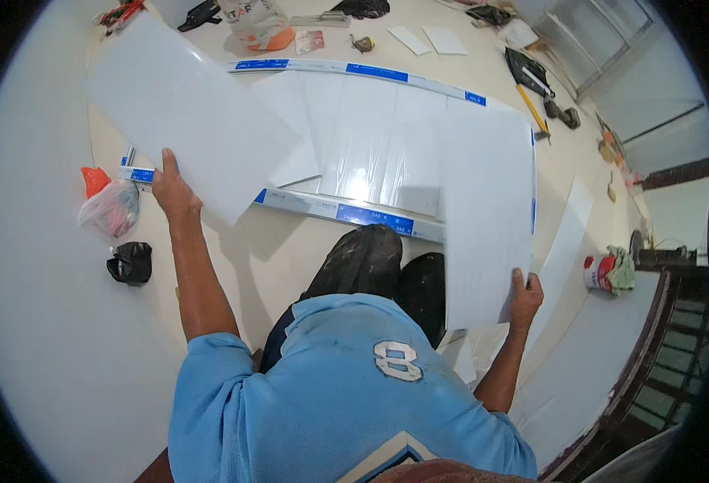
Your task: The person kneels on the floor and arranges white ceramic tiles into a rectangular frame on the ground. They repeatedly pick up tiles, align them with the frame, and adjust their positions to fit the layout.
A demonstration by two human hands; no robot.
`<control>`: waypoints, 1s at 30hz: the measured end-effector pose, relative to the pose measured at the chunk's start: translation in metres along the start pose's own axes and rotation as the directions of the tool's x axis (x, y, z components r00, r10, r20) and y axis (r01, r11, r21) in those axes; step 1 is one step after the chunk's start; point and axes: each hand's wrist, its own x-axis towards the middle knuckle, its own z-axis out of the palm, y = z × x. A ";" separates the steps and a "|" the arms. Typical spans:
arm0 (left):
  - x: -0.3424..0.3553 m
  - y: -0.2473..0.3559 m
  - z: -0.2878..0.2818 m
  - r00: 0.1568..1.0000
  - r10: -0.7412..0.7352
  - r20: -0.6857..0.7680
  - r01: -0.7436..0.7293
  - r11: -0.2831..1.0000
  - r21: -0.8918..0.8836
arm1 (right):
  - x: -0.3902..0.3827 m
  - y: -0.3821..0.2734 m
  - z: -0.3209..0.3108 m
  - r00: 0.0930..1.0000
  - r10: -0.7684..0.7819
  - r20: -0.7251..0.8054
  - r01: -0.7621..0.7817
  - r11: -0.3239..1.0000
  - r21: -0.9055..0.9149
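A large glossy white panel (185,105) is tilted up at the left, its lower edge gripped by my left hand (176,185). My right hand (526,294) grips the lower right side of a second long white panel (487,201). Between them lies a frame of pale metal bars, its front bar (314,203) and back bar (322,68) covered in blue-and-white film. Several white panels (370,145) lie side by side inside it. The right-hand panel covers the frame's right end. The left-hand panel hides part of its left side.
A plastic bag (113,205) and a black bag (131,263) lie at the left. Behind the frame are a white-and-orange sack (256,24) and two small white pieces (445,40). Right stand a yellow tool (532,110), a long white strip (564,249) and a bucket with cloth (600,274).
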 end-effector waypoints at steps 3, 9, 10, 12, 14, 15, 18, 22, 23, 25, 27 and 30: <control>0.004 -0.030 -0.030 0.990 -0.128 -0.054 0.135 0.976 0.169 | -0.003 0.070 -0.004 0.960 0.214 -0.178 -0.213 0.977 0.024; -0.001 -0.103 -0.072 0.957 -0.288 0.032 0.262 0.907 0.329 | 0.039 0.172 0.023 0.830 0.498 -0.252 -0.444 0.862 0.243; -0.007 -0.107 -0.076 0.943 -0.333 0.031 0.302 0.888 0.346 | 0.051 0.182 0.032 0.798 0.548 -0.252 -0.473 0.827 0.303; -0.023 -0.102 -0.083 0.929 -0.369 0.003 0.340 0.857 0.387 | 0.074 0.197 0.044 0.791 0.574 -0.211 -0.522 0.814 0.255; -0.044 -0.100 -0.089 0.921 -0.385 -0.059 0.369 0.815 0.448 | 0.092 0.208 0.063 0.749 0.630 -0.205 -0.585 0.774 0.243; -0.052 -0.100 -0.094 0.933 -0.356 -0.060 0.342 0.817 0.465 | 0.103 0.215 0.075 0.717 0.660 -0.224 -0.614 0.750 0.246; -0.052 -0.108 -0.113 0.950 -0.296 -0.095 0.291 0.740 0.607 | 0.128 0.234 0.111 0.706 0.703 -0.086 -0.580 0.644 0.498; -0.001 -0.117 -0.126 0.885 -0.464 -0.034 0.402 0.726 0.558 | 0.111 0.247 0.130 0.791 0.608 -0.063 -0.539 0.742 0.399; 0.010 -0.115 -0.120 0.830 -0.558 0.014 0.471 0.714 0.517 | 0.103 0.244 0.130 0.800 0.592 -0.101 -0.538 0.781 0.316; 0.020 -0.105 -0.098 0.859 -0.478 0.183 0.303 0.764 0.569 | 0.092 0.224 0.134 0.813 0.562 -0.149 -0.529 0.822 0.213; 0.029 -0.089 -0.052 0.673 -0.719 0.175 0.664 0.691 0.285 | 0.084 0.200 0.134 0.813 0.551 -0.187 -0.525 0.833 0.174; 0.030 -0.078 0.001 0.761 -0.642 0.094 0.511 0.683 0.521 | 0.048 0.186 0.127 0.787 0.587 -0.190 -0.573 0.810 0.128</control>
